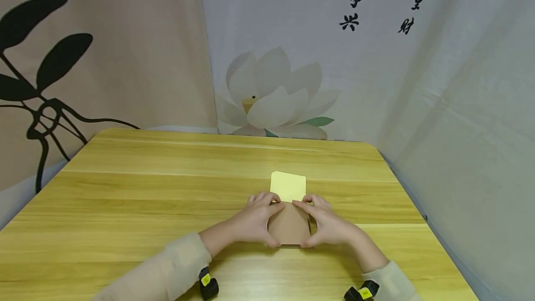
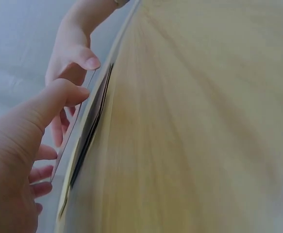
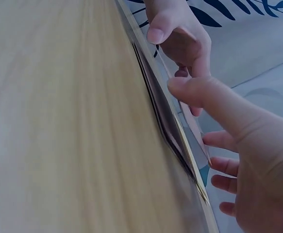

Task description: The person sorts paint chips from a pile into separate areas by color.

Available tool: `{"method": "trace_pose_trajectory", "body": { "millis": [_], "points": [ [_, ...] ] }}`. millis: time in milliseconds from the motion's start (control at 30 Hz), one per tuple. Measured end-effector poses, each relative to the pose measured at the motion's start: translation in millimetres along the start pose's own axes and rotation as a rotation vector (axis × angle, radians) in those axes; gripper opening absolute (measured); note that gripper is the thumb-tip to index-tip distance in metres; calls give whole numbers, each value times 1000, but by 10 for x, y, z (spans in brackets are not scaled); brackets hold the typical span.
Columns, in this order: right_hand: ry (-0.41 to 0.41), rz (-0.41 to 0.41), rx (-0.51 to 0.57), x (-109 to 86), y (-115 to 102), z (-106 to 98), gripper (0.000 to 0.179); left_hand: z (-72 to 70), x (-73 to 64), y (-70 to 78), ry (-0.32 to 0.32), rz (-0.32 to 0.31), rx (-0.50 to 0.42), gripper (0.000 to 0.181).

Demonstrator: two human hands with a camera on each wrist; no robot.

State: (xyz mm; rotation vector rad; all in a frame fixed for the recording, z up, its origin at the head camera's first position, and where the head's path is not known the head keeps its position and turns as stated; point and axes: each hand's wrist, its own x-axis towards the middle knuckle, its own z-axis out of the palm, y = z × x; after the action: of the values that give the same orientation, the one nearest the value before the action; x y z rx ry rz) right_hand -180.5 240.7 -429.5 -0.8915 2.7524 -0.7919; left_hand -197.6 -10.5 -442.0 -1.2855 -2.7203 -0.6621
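Observation:
A brown card panel lies between both hands, with a pale yellow piece with rounded corners showing beyond its far edge. My left hand grips the left side, thumb at the near corner and forefinger along the far edge. Mirroring it, my right hand holds the right side, its thumb at the near right corner. Seen edge-on in the right wrist view, the thin panel stands raised between thumbs and fingertips. Below it, dark-edged layers bulge slightly apart on the tabletop.
The wood-grain table extends around the hands, its far edge close to a hanging cloth with a lotus print and black characters. Black bands with yellow labels sit at both sleeve cuffs.

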Motion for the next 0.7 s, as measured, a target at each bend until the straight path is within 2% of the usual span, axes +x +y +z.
{"method": "trace_pose_trajectory", "body": {
  "millis": [300, 700],
  "points": [
    [-30, -5, 6, -35, 85, -6, 96, 62, 50, 28, -39, -17, 7, 89],
    [-73, -16, 26, -42, 145, 10, 95, 58, 20, 37, -90, -22, -3, 87]
  ]
}}
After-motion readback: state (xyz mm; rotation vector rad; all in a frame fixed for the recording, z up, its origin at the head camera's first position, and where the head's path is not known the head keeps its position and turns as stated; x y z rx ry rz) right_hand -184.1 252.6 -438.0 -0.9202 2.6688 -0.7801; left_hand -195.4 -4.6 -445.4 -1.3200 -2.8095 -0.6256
